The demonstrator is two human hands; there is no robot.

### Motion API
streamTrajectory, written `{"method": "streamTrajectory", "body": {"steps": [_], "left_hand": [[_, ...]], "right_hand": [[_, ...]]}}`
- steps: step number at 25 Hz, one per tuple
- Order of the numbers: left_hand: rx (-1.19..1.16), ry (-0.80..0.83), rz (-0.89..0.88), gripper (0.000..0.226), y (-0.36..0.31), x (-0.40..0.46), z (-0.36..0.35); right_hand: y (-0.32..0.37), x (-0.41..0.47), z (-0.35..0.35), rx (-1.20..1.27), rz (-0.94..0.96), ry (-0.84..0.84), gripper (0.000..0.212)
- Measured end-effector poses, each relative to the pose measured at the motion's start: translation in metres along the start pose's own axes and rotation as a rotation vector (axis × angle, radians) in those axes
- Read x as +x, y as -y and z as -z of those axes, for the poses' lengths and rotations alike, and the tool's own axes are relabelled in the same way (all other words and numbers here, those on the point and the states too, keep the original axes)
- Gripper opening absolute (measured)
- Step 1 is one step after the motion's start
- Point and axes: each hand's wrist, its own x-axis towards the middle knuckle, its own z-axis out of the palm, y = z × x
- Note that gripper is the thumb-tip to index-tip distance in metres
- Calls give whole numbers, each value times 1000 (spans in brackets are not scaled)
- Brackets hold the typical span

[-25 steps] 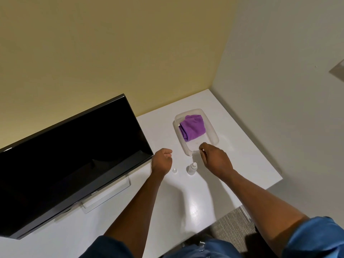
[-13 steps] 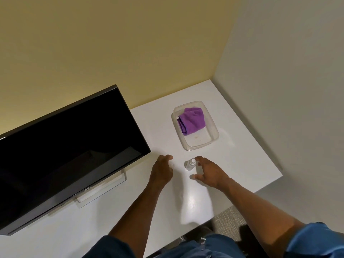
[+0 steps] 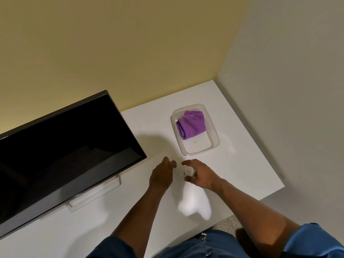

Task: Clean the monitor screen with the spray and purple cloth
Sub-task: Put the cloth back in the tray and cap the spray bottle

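Spray bottle [image 3: 188, 171] upright on white table [image 3: 242, 164], right hand [image 3: 200, 174] curling around it, left hand [image 3: 162, 175] loosely relaxed beside.

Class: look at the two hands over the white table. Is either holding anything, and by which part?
The right hand curls round the small spray bottle, fingers and thumb at its sides below the top. The left hand holds nothing.

monitor screen [image 3: 63, 146]: showing glossy black, reflecting
purple cloth [image 3: 192, 125]: looking soft, fuzzy
container [image 3: 214, 131]: appearing clear, smooth plastic
table [image 3: 242, 161]: looking smooth white, catching glare
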Motion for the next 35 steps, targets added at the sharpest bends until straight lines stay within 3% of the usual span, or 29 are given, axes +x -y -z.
{"method": "streamTrajectory", "body": {"steps": [8,16,24,32,35], "left_hand": [[-96,-36,47,22,0,1,6],[-226,-265,-143,20,-21,-22,38],[-370,-507,-216,22,-39,-43,58],[-341,-503,-299,27,-47,-45,56],[-336,-482,-282,39,-52,-49,53]], "right_hand": [[11,-2,4,48,22,-78,37],[21,-25,1,34,42,-204,31],[37,-45,-2,37,22,-228,29],[59,-46,10,107,18,-222,38],[63,-44,15,80,26,-216,41]]}}
